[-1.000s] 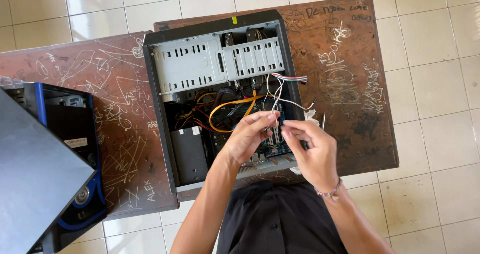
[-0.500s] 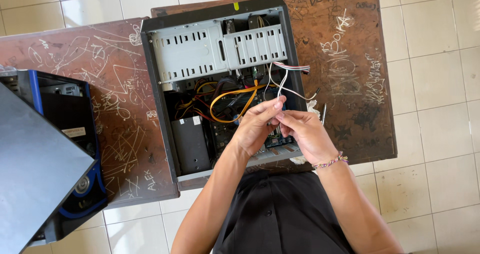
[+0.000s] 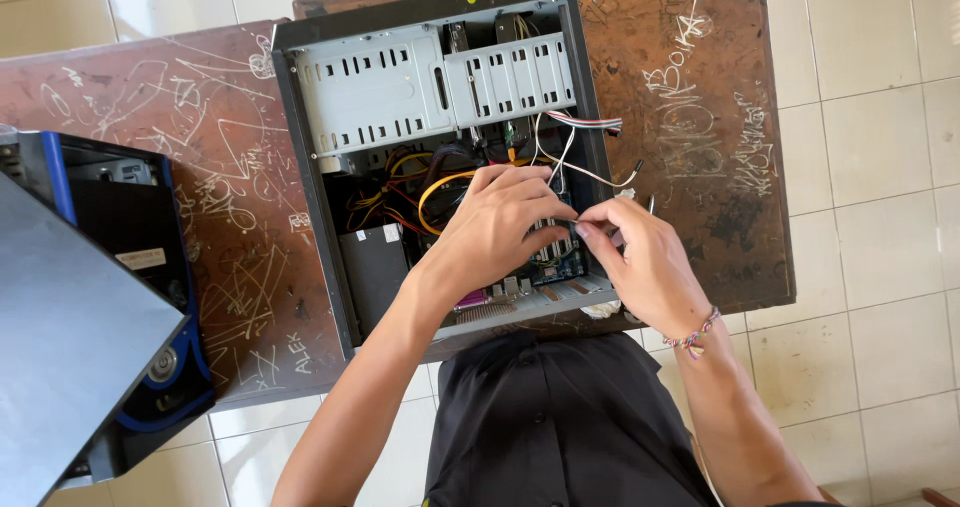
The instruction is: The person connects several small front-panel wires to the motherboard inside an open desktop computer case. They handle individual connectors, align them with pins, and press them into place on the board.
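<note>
Since the earlier frame, both hands have been drawn slightly nearer the body over the open computer case [image 3: 320,177], which lies on its side on a scribbled brown desk [image 3: 700,167]. The left hand [image 3: 495,229] is curled inside the case above the motherboard [image 3: 560,262]; whether anything is gripped cannot be told. The right hand [image 3: 645,262] is pinched at the fingertips on a thin white wire [image 3: 560,157]. Orange and yellow cables [image 3: 435,189] are seen just left of the hands. A second, blue-trimmed case [image 3: 110,297] stands at the desk's left end.
</note>
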